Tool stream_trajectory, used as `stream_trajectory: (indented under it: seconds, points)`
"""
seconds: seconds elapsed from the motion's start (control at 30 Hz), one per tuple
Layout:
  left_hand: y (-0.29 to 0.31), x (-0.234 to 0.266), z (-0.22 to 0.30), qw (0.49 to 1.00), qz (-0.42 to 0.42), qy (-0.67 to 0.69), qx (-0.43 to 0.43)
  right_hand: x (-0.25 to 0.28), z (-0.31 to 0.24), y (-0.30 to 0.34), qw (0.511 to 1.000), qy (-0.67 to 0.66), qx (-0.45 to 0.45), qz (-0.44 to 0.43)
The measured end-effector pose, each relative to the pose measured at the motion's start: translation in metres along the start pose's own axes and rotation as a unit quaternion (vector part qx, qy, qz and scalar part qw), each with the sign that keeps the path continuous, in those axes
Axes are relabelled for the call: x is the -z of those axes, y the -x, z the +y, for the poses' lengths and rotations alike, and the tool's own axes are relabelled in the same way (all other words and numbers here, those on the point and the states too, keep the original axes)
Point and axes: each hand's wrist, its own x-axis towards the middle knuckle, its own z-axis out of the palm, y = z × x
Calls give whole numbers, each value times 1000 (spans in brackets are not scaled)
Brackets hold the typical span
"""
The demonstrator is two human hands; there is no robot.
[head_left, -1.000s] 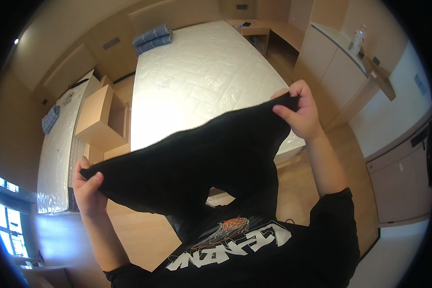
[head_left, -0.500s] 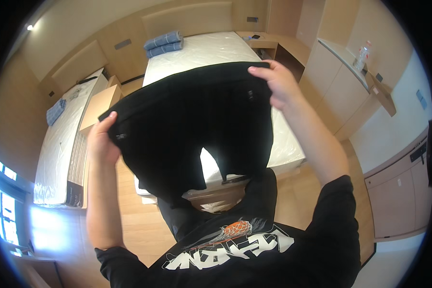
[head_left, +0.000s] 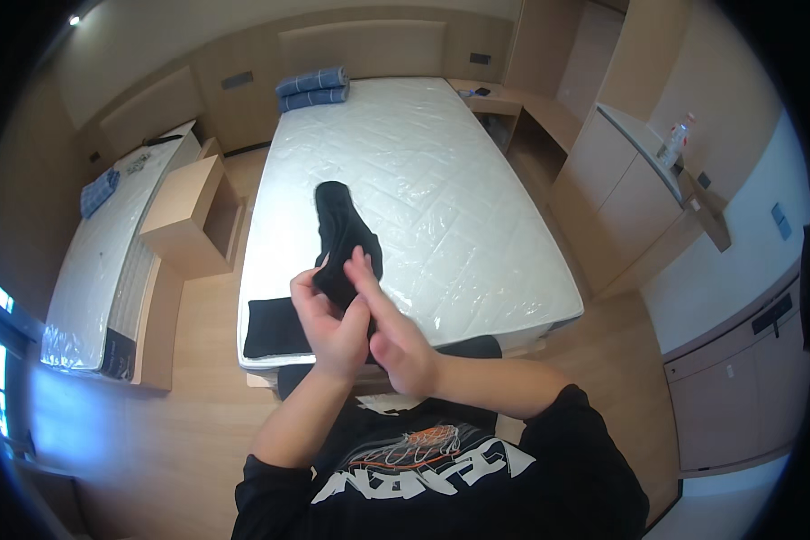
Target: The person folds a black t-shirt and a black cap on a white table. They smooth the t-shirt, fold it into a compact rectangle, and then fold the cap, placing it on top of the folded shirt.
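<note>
A pair of black shorts (head_left: pixel 335 216) is gathered into a narrow bundle, held upright over the near part of the bed. My left hand (head_left: pixel 328 328) grips its lower end, fingers curled round the cloth. Against the bundle's right side lies my right hand (head_left: pixel 391 333), its fingers stretched out straight. The hands meet at the bottom, where they hide part of the cloth. Beside my left hand, a flat folded black cloth (head_left: pixel 274 328) rests on the near left corner of the bare, plastic-covered mattress (head_left: pixel 441 225).
Two folded blue checked cloths (head_left: pixel 313 88) lie at the mattress's far left corner. To the left are a wooden bedside unit (head_left: pixel 184 216) and a second bed (head_left: pixel 94 297) with a blue cloth (head_left: pixel 100 193). A clear bottle (head_left: pixel 673 144) stands on the right-hand cabinet (head_left: pixel 616 180).
The shorts, spread wide between both hands before, are now gathered narrow. My hands have come together, lower and nearer the middle. The folded black cloth on the mattress has come into sight.
</note>
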Motion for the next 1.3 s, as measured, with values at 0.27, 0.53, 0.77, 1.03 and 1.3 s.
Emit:
stream_trajectory:
  seconds: [0.27, 0.53, 0.77, 1.03, 1.3]
  points:
    - [-14, 57, 29, 990, -45, 104, 84, 92, -31, -16, 955, 280, 64, -71]
    - [-11, 66, 47, 977, -169, 126, 40, 126, -44, -32, 916, 342, 35, -205]
    - [-7, 67, 57, 973, -228, 34, 3, 111, -60, -35, 903, 233, -168, -320]
    - [-8, 65, 80, 875, -255, -410, -24, 105, -69, -16, 842, 454, 25, -290]
    - [-15, 25, 67, 908, -229, -343, 79, 83, -46, -23, 890, 403, -25, -213]
